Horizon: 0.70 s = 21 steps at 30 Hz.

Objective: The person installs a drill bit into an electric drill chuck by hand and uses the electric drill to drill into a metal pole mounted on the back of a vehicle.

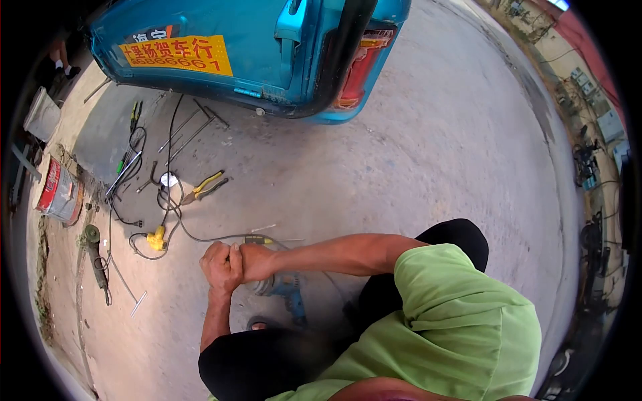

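Observation:
My left hand (220, 266) and my right hand (257, 261) are pressed together in front of my knees, both with curled fingers. Whatever lies inside the fingers, if anything, is hidden. Just beyond the right hand, a screwdriver (258, 239) with a yellow and black handle lies on the concrete, its thin shaft pointing right. Below my right forearm is a blue power tool (291, 298), partly covered by the arm; a round greyish part shows at its left end. A dark cord runs from near the hands toward a yellow plug connector (157, 238).
Pliers (204, 188), a T-handle wrench (139, 303), a green angle grinder (95, 257) and tangled cords lie on the ground to the left. A teal vehicle (267, 60) stands ahead. Buckets (61, 192) line the left edge; a person's feet (67, 70) show far left.

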Motion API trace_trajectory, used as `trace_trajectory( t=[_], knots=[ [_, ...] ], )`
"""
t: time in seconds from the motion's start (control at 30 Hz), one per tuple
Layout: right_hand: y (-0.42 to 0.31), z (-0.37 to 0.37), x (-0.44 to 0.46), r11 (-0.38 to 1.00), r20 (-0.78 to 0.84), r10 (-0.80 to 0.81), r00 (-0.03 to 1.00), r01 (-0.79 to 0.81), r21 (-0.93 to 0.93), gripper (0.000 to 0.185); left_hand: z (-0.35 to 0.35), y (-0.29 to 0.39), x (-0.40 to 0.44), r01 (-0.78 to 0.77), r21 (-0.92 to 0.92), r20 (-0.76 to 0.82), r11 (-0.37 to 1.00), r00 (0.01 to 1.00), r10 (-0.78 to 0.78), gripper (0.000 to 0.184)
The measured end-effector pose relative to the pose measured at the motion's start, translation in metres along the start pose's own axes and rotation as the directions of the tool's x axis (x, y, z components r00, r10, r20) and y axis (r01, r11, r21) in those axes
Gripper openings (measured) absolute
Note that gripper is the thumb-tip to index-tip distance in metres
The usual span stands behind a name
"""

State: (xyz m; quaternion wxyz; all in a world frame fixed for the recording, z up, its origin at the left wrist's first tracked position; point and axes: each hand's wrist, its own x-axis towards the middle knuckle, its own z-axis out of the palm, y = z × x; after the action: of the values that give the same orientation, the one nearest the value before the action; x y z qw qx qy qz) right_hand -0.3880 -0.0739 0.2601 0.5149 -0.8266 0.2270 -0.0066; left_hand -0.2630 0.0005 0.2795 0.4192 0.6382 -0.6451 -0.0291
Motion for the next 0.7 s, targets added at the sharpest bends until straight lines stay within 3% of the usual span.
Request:
trace_trajectory(
  t=[0.23,0.43,0.7],
  knots=[
    [0.009,0.008,0.007,0.999,-0.040,-0.045,0.998,0.046,0.029,0.034,-0.007,0.008,0.009,-0.055,0.012,-0.003,0.998,0.998,0.055,0.025],
    [0.001,0.004,-0.001,0.998,-0.169,-0.040,0.985,0.048,0.046,0.032,-0.001,0.020,0.008,0.238,0.214,-0.012,0.947,0.970,-0.241,0.031],
    [0.016,0.023,0.016,0.991,-0.183,0.057,0.981,-0.078,-0.107,0.026,-0.003,0.019,0.000,0.464,0.337,-0.017,0.820,0.873,-0.487,0.038]
  ],
)
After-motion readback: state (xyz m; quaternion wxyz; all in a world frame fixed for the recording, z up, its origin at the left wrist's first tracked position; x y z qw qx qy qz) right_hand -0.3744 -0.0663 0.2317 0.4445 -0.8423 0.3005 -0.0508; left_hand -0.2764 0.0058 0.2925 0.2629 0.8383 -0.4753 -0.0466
